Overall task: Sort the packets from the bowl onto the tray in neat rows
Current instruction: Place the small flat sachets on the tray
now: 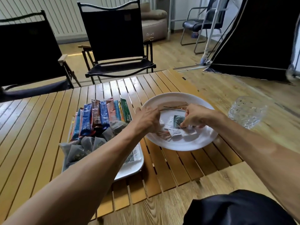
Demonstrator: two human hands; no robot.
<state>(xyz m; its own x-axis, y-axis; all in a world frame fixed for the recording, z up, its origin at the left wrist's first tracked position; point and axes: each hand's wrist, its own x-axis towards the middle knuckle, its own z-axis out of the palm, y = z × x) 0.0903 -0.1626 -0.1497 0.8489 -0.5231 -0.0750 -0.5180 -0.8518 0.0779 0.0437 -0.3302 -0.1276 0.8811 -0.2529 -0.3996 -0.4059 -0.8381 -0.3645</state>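
The tray point(129, 169) lies left of the bowl point(199, 145), glass point(247, 112) right.

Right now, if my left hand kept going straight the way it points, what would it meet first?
Probably the thin sticks in the bowl; your left hand is already over its left rim, pointing across. Depth is unclear, so it may pass above them.

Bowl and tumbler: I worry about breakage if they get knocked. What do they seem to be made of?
The bowl looks like glazed ceramic, or perhaps melamine: opaque white, smooth, with soft glossy highlights on its rim. The tumbler looks like clear pressed glass, possibly hard plastic: see-through, with a dimpled pattern that glints.
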